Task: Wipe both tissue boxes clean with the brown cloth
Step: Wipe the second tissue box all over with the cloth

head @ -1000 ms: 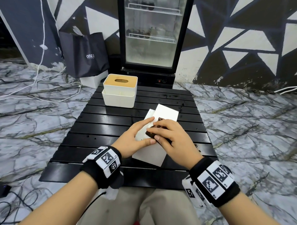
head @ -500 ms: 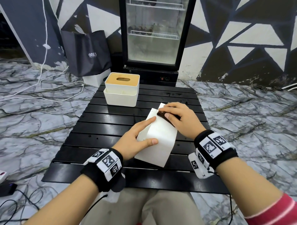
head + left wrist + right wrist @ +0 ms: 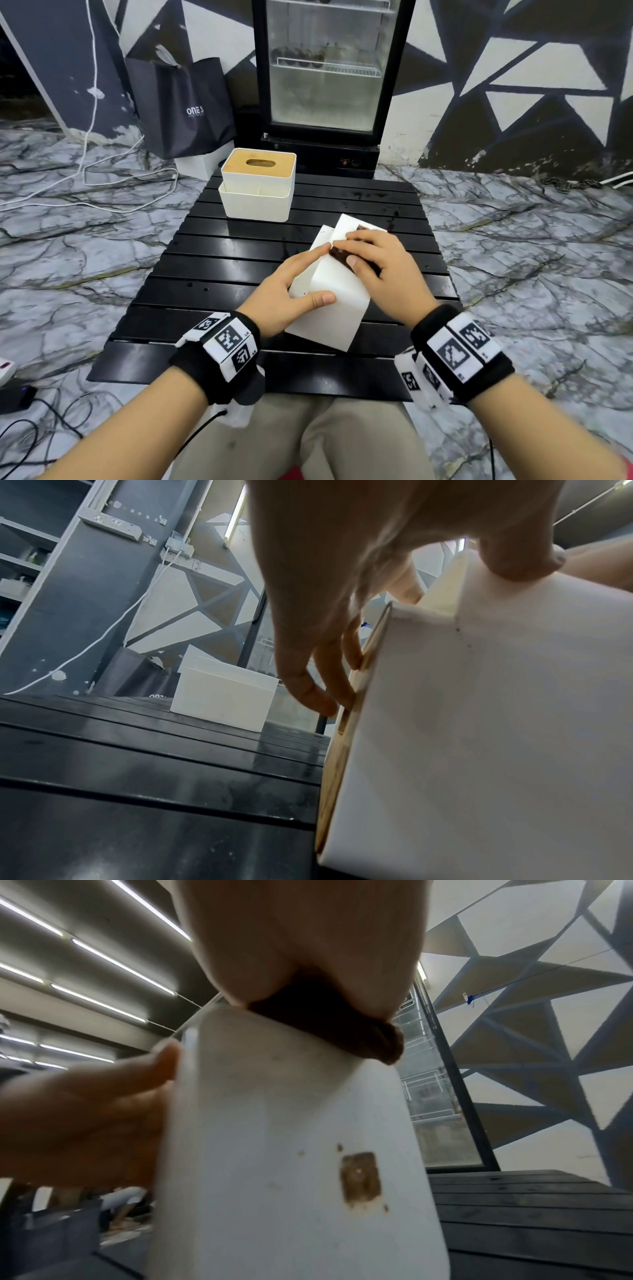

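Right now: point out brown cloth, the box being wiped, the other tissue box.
brown cloth [image 3: 342, 1026], right wrist view, its bunched fold.
wiped box [image 3: 337, 301], head view, upper white face.
other tissue box [image 3: 258, 164], head view, wooden lid.

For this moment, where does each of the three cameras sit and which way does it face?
Head: looks down at the black table; both forearms, left hand and right hand show.
Left wrist: low, facing along the fingers toward the far tissue box.
Right wrist: low, facing up the tipped tissue box at the brown cloth.
All share the tipped box.
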The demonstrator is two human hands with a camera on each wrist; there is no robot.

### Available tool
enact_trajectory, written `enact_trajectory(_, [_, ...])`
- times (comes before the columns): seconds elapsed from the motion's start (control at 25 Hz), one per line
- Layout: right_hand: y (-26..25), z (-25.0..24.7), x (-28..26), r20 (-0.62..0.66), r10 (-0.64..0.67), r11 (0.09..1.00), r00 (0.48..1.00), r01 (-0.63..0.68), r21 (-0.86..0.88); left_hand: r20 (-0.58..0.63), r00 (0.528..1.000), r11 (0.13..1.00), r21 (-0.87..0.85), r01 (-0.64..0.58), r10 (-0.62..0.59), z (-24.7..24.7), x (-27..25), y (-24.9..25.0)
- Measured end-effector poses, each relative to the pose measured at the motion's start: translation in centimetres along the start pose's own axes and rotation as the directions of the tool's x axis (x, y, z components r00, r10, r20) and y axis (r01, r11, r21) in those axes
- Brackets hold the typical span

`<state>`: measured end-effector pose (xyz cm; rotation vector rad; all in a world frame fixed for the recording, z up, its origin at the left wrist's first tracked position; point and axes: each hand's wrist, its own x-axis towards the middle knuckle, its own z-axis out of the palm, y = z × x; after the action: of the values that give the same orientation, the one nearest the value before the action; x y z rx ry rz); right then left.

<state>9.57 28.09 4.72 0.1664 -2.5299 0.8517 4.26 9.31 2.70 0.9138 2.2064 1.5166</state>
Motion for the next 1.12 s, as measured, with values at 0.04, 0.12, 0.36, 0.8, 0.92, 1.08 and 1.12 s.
enact_trajectory(0.04, [-0.5,0.2,-0.8,-0.010,-0.031,0.999,0.999,0.032,0.005,0.002,1.000,1.000,-0.003,-0.006,0.006,0.1,0.0,0.0])
enact_trajectory(0.12, [-1.5,0.5,-2.1,-0.020,-0.115,0.993,0.993,0.115,0.014,0.005,1.000,1.000,-0.013,-0.007,0.007,0.1,0.0,-0.1])
enact_trajectory(0.36, [-0.9,-0.2,-1.8,0.072,-0.181,0.982,0.981,0.176,0.072,0.017,1.000,0.999,-0.042,0.013,-0.012,-0.2,0.2,-0.2])
enact_trajectory(0.8, [1.7,-0.9,3.2,0.099,0.006,1.000,0.995,-0.007,0.014,0.018,0.998,0.999,-0.010,0.052,-0.052,-0.3,0.3,0.1])
enact_trajectory(0.92, [1.9,-1.2,4.0,0.107,0.045,0.999,0.993,-0.044,-0.011,0.012,0.998,0.998,-0.003,0.062,-0.062,-0.3,0.3,0.2])
enact_trajectory(1.08, [2.3,-1.7,5.3,0.069,0.181,0.982,0.981,-0.184,0.041,0.023,0.997,0.998,-0.001,0.070,-0.070,-0.4,0.1,0.4])
enact_trajectory(1.12, [2.3,-1.9,5.6,0.047,0.236,0.968,0.971,-0.239,0.072,0.029,0.997,0.997,0.004,0.074,-0.074,-0.5,0.1,0.5])
